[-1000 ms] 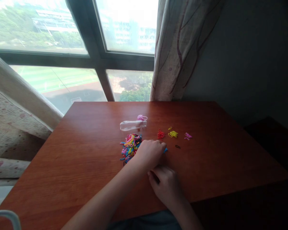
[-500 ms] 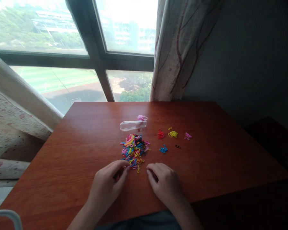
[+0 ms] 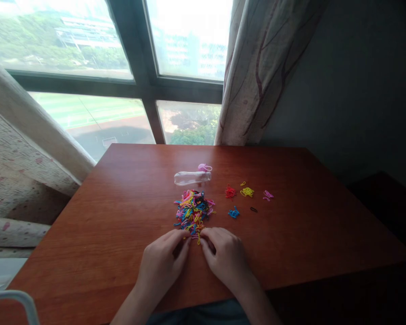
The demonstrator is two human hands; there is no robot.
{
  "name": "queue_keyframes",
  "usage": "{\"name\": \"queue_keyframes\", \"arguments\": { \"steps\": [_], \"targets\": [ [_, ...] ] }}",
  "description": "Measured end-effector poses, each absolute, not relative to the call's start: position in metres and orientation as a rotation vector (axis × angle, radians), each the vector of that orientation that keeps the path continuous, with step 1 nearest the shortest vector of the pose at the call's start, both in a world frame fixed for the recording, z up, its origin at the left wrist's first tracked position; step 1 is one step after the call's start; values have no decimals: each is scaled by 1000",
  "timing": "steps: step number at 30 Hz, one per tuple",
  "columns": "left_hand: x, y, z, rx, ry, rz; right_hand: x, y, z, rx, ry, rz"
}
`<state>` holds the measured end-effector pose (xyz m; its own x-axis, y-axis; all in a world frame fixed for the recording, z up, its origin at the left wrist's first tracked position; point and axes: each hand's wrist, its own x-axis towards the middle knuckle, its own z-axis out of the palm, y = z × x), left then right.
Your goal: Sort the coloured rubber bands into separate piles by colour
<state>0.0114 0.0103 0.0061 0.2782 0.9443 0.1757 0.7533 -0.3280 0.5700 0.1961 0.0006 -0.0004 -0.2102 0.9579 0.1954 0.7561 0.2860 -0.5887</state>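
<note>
A mixed heap of small coloured rubber bands (image 3: 193, 210) lies on the table in front of me. My left hand (image 3: 165, 259) is at the heap's near left edge, thumb and forefinger pinched together. From the right, my right hand (image 3: 223, 253) pinches at the same near edge, its fingertips touching or just beside a yellow rubber band (image 3: 199, 239). The two hands' fingertips are only a small gap apart. What sits between the fingers of either hand is too small to make out.
Right of the heap lie small groups of red bands (image 3: 230, 192), yellow bands (image 3: 247, 192), blue bands (image 3: 233, 212) and pink bands (image 3: 268, 195), plus one black band (image 3: 253, 209). Behind the heap lies a clear plastic bottle (image 3: 191, 178) beside a pink lid (image 3: 205, 167).
My right hand has moved left to the heap's near edge, closing most of the gap to my left hand. The whole view has shifted slightly.
</note>
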Motion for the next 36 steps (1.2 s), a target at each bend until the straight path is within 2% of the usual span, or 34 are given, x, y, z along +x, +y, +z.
{"name": "queue_keyframes", "arguments": {
  "steps": [17, 36],
  "targets": [
    [21, 6, 12, 2378, 1560, 433, 191, 2, -4, -1539, -2051, 443],
    [21, 6, 5, 2350, 1664, 553, 203, -9, -6, -1535, -1986, 449]
  ]
}}
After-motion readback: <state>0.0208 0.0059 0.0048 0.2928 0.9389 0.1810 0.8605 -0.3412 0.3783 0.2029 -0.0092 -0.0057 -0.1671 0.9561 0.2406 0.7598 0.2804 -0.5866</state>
